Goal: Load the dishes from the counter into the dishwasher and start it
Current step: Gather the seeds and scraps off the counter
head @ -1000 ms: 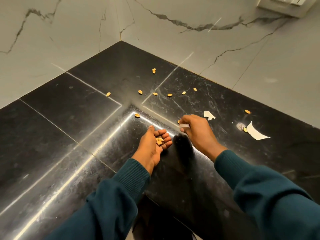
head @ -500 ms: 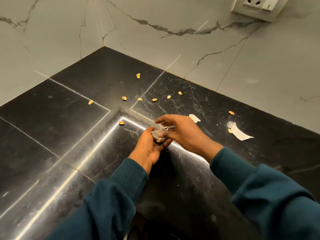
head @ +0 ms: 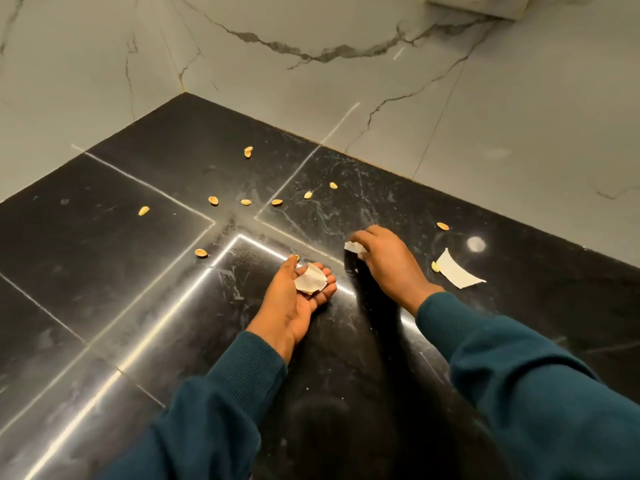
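No dish or dishwasher is in view. My left hand (head: pixel 289 308) lies palm up on the black stone counter (head: pixel 114 278), and a crumpled white paper scrap (head: pixel 310 279) rests in its cupped palm. To its right, my right hand (head: pixel 389 266) is palm down on the counter. Its fingertips pinch a small white paper scrap (head: pixel 353 247). Both arms wear dark teal sleeves.
Several tan seed shells lie scattered over the counter's corner, one far back (head: pixel 248 151), one left of my hands (head: pixel 201 252), one right (head: pixel 442 225). A larger white paper scrap (head: pixel 457 270) lies right of my right hand. Marble walls (head: pixel 346 98) close the corner; a wall socket (head: pixel 478 3) is at top right.
My right hand dropped a paper scrap into my left palm, over the shells there. It then moved right and took hold of another small scrap on the counter.
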